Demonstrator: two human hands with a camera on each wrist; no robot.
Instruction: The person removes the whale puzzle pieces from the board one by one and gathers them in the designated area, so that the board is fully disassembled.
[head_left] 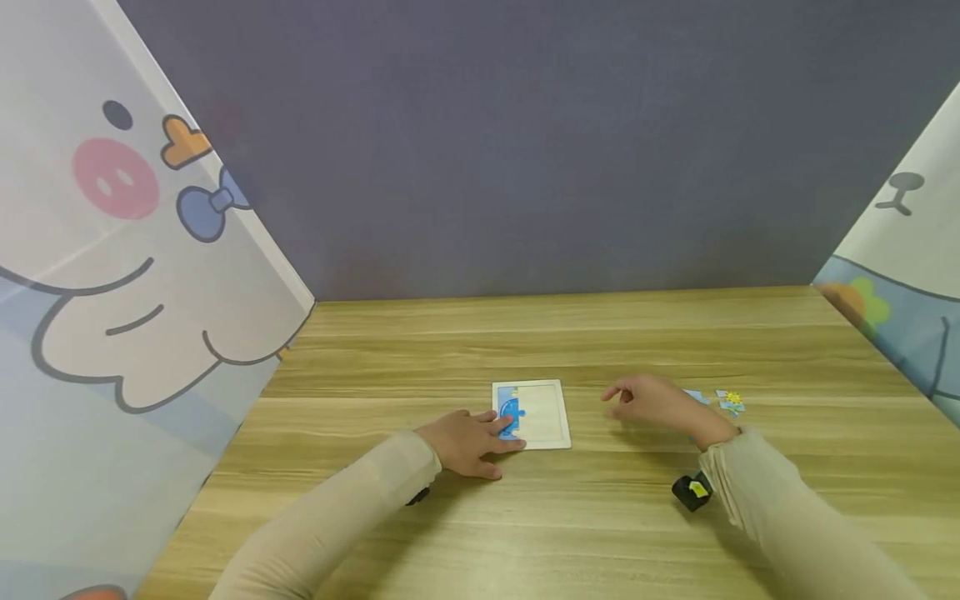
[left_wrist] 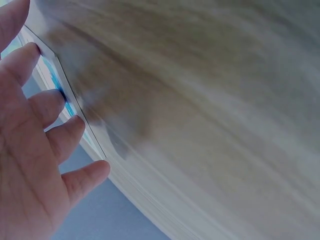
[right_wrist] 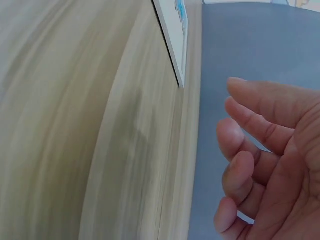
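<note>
A square white puzzle frame lies on the table, with blue puzzle pieces fitted along its left side and a bare bed on its right. My left hand rests with spread fingers on the frame's left part, covering some of the blue picture. In the left wrist view its fingertips touch the frame's edge. To the right of the frame, my right hand hovers above the table. Its fingers are loosely bent with nothing between them, as the right wrist view shows. Loose puzzle pieces lie beyond that hand, partly hidden by it.
The wood-grain table meets a dark grey panel at the back. Light panels with cartoon animals stand at the left and right. A black wrist device sits beneath the right sleeve.
</note>
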